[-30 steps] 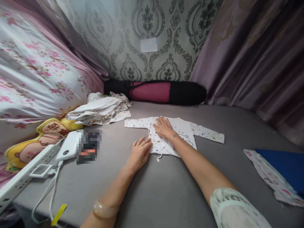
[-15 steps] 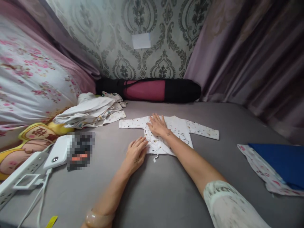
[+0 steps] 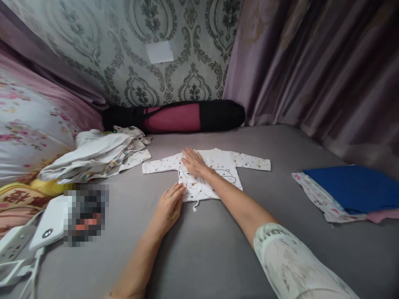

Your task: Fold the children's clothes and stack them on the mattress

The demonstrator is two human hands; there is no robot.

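Observation:
A small white baby shirt (image 3: 215,160) lies spread on the grey bed sheet (image 3: 199,249), its patterned sleeves stretched out to both sides. A line-drawn animal shows on its front, and a tie string (image 3: 195,206) sticks out below the hem. My right hand (image 3: 193,162) lies flat on the upper left of the shirt, fingers apart. Resting at the shirt's lower left edge, my left hand (image 3: 171,202) has its fingers extended, with the tips on the cloth. My right forearm covers part of the hem and the drawing.
Crumpled white clothes (image 3: 102,153) lie at the left, near a floral pillow (image 3: 28,120). A white power bank (image 3: 51,222) and a power strip (image 3: 15,243) sit at lower left. Folded blue cloth (image 3: 355,187) lies at right. A black and red bag (image 3: 174,117) lies along the wall.
The view has turned to the right, so the scene sits further left. My hands stay on the shirt in nearly the same places. The right sleeve now lies straighter.

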